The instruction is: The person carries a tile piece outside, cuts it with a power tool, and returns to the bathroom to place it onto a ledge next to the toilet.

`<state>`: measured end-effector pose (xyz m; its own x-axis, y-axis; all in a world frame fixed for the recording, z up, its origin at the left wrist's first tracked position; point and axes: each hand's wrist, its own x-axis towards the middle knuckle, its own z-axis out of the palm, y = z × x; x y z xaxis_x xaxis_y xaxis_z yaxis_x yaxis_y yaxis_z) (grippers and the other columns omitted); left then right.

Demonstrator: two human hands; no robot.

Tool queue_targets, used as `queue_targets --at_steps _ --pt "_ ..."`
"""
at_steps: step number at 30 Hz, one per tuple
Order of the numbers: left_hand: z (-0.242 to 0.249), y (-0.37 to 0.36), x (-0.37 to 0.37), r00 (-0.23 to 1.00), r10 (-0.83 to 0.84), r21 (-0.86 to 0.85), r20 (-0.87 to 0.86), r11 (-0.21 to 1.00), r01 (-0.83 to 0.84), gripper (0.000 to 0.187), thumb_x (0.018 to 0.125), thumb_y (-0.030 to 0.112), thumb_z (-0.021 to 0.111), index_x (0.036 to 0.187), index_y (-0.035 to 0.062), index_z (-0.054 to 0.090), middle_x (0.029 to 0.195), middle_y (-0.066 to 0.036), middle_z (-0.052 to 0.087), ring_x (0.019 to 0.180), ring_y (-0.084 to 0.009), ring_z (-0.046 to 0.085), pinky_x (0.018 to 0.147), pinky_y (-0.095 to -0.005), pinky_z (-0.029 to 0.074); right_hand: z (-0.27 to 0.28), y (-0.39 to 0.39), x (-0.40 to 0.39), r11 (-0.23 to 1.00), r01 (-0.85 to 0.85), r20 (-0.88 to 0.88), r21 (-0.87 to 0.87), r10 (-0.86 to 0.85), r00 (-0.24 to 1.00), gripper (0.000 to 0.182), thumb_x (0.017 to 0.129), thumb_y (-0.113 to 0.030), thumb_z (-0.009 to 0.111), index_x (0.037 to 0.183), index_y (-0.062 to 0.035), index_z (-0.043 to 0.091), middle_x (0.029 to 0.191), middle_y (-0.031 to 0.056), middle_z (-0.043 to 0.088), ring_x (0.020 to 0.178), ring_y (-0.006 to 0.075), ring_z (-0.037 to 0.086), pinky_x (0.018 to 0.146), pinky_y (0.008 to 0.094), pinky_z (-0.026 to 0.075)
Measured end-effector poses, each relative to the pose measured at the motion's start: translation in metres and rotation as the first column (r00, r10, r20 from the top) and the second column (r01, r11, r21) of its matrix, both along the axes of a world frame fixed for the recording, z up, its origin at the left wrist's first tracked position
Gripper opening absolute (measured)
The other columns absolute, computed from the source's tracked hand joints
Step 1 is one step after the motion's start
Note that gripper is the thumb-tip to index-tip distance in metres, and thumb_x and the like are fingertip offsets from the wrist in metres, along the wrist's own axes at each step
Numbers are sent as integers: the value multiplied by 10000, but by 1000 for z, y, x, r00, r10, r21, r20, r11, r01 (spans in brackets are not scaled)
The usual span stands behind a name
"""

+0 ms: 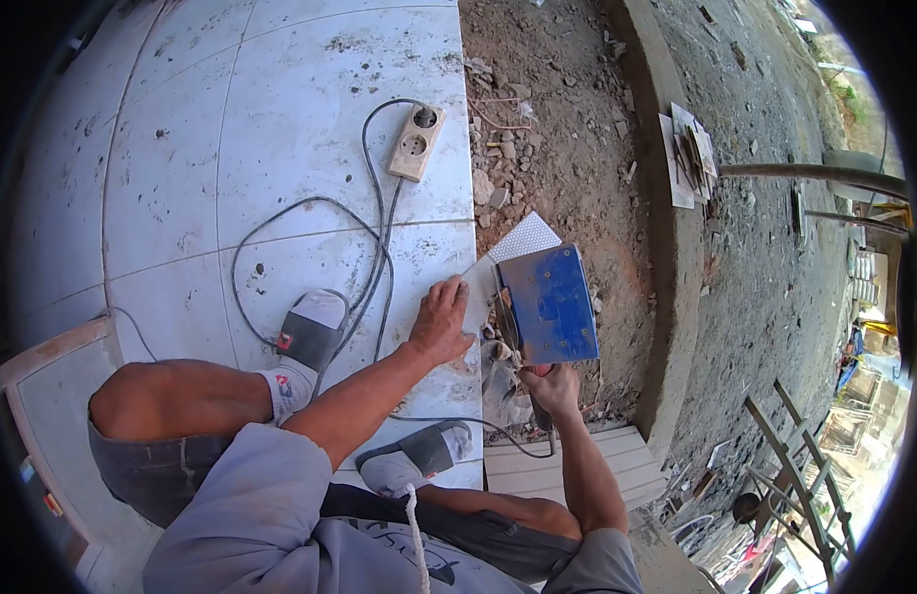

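Note:
My left hand [443, 319] grips the near end of a thin white tile piece [523, 240] at the edge of the tiled floor. The piece's far part, with a dotted face, juts over the dirt. My right hand [555, 389] is closed round the handle of a handheld power cutter [550, 305] with a scuffed blue base plate turned up toward me. Its round blade [508, 319] shows along the plate's left side, close to the tile piece and my left fingers. The plate covers part of the tool's body, and blur hides whether the blade touches the tile.
A two-socket power strip [416, 145] lies on the dusty white floor tiles [310, 109], its dark cable [243, 297] looped beside my sandalled feet. Rubble and dirt [538, 148] fill the trench up to a concrete curb [666, 257]. Tile offcuts [688, 156] rest beyond it.

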<state>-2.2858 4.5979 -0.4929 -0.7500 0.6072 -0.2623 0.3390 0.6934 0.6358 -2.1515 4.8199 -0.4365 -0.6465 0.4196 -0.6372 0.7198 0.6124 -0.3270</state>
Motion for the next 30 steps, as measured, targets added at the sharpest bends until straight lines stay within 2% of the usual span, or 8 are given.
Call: queue_targets --at_steps 6,9,15,30 --pt "3 0 -1 1000 -12 -9 8 1000 12 924 685 281 833 1406 -110 405 1476 -197 322 1341 -381 330 1110 -467 350 7 -4 -7 1000 11 11 18 -11 1000 603 683 -371 781 1168 -41 638 1035 238 700 1008 413 664 907 471 507" --pt "5 0 -1 1000 -13 -41 -22 999 13 919 695 303 841 1402 -98 412 1455 -178 328 1326 -353 348 1094 -458 360 7 -5 -9 1000 -5 6 29 4 1000 569 686 -362 776 1144 -46 656 1036 232 701 1006 410 664 899 470 509" --pt "6 1 -3 1000 -8 -24 -7 1000 8 908 692 299 843 1391 -102 423 1443 -174 331 1324 -353 345 1086 -461 365 0 -4 -5 999 -12 -38 32 14 999 560 682 -350 773 1142 -53 656 1039 230 700 999 410 666 886 472 512" --pt "3 -1 -3 1000 -12 -2 -14 1000 12 925 683 298 849 1399 -100 420 1445 -175 335 1313 -352 354 1077 -461 373 5 -7 -6 999 -22 -22 28 23 1000 540 677 -332 766 1126 -48 670 1023 239 704 993 418 670 876 471 519"
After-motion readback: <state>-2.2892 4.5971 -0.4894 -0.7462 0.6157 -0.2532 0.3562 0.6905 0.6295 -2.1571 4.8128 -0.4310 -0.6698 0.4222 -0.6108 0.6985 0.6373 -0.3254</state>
